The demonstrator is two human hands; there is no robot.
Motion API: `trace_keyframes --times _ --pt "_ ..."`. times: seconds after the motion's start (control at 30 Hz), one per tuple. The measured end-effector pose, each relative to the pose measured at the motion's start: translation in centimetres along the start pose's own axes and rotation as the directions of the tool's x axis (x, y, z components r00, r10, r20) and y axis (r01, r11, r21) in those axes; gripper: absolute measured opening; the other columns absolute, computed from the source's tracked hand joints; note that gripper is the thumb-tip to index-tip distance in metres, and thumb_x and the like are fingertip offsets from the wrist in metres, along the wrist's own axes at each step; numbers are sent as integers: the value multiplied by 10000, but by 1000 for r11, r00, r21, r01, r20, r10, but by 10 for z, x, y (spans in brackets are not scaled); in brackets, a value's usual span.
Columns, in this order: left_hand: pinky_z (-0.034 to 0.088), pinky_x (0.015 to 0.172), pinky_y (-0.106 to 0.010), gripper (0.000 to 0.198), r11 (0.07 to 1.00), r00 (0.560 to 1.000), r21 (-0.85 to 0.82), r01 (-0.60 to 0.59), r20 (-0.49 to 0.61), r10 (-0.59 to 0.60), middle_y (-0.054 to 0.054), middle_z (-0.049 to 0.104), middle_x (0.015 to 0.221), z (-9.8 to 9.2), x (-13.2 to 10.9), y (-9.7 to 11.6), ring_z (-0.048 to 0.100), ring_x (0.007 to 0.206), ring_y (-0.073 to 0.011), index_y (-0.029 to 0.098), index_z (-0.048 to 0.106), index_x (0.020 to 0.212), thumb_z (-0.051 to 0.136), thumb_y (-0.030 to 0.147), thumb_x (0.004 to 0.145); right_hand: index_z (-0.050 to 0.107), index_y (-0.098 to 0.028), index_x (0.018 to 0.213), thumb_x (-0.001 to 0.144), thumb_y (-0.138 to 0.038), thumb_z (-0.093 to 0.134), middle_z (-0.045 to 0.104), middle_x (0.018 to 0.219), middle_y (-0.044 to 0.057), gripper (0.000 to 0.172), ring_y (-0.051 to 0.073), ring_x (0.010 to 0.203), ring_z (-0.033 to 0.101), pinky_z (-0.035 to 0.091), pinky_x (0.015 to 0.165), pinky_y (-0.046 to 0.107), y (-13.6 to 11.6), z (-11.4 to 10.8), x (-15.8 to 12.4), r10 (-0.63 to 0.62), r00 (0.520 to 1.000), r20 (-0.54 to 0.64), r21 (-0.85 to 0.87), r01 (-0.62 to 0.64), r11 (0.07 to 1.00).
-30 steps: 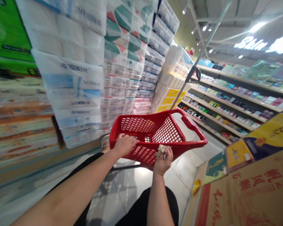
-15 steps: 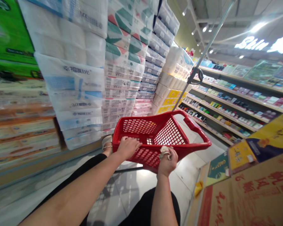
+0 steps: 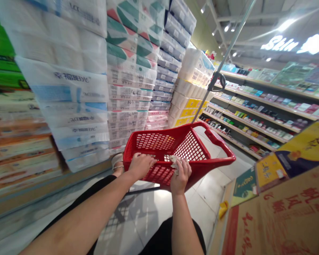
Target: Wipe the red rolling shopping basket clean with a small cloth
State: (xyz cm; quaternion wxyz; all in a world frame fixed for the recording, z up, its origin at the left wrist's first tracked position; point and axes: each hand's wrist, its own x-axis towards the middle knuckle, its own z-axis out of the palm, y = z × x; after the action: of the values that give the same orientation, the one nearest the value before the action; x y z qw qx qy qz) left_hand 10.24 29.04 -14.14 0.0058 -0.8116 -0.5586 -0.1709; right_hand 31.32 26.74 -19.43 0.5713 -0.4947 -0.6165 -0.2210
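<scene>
We are finding the right hand [image 3: 180,177] closing its fingers around a crumpled pale cloth [image 3: 173,160], pressing at the near rim [image 3: 202,163] of the red shopping cart [image 3: 171,176]. The rim is running lengthwise, left to right. The left hand [image 3: 139,166] is curling its fingers over it, just left of the cloth. Against half a second ago, we are seeing cloth and right hand lying farther left along the rim, nearer the left hand. Beyond, paper packs [image 3: 81,94] are standing stacked.
</scene>
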Motion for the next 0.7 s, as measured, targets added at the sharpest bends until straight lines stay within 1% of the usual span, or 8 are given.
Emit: trace_keyframes --times 0.07,0.13,0.23,0.33,0.43,0.53,0.63,0.7 --pt "304 902 -399 422 1000 1000 8 -10 2 10 1 726 935 0 1 1 586 889 -169 293 686 898 300 442 983 669 -170 1080 904 -193 468 555 1261 143 268 260 1193 504 457 988 492 4 0 5 54 997 -47 34 -53 998" --pt "315 884 -394 426 1000 1000 16 -20 5 20 -2 721 933 0 3 2 588 886 -171 289 684 906 292 437 986 684 -160 1026 896 -213 495 547 1234 148 235 257 1146 534 464 983 486 14 -5 21 162 973 -163 23 -161 987" --pt "330 850 -377 437 999 999 23 -25 22 24 -6 716 923 1 6 3 589 875 -169 280 678 891 284 443 986 689 -141 999 874 -217 510 530 1190 149 231 262 1103 560 473 977 477 31 -12 51 326 874 -361 39 -335 941" --pt "342 824 -367 450 999 999 23 -33 20 33 -11 710 918 5 10 4 592 861 -174 272 671 881 274 457 984 693 -137 994 849 -174 490 519 1168 144 251 254 1078 568 488 960 452 40 -12 65 384 811 -442 58 -402 914" --pt "341 835 -372 453 999 999 18 -51 14 51 -7 710 905 8 13 6 598 860 -172 276 663 872 260 448 986 693 -151 1018 842 -138 474 538 1176 143 281 264 1128 529 447 999 479 34 -4 54 309 884 -352 -6 -332 943" --pt "330 874 -379 441 999 998 14 -53 19 52 -4 716 923 11 16 9 607 892 -165 286 664 890 257 424 990 683 -175 1054 848 -117 456 587 1138 129 312 250 1108 523 452 980 478 17 9 34 170 979 -110 -21 -173 985" --pt "342 883 -371 450 999 999 12 -36 33 36 -11 720 952 9 19 10 619 921 -169 279 665 915 249 432 990 670 -184 1057 842 -102 438 629 1066 96 326 223 1070 536 465 972 452 5 16 24 36 994 103 67 -43 997" --pt "372 849 -346 451 999 995 -6 -54 79 55 -16 720 978 7 21 5 628 941 -174 274 662 941 246 442 988 660 -181 1061 852 -119 440 622 1087 97 310 223 1082 535 465 977 449 7 14 26 30 996 89 70 -36 997"
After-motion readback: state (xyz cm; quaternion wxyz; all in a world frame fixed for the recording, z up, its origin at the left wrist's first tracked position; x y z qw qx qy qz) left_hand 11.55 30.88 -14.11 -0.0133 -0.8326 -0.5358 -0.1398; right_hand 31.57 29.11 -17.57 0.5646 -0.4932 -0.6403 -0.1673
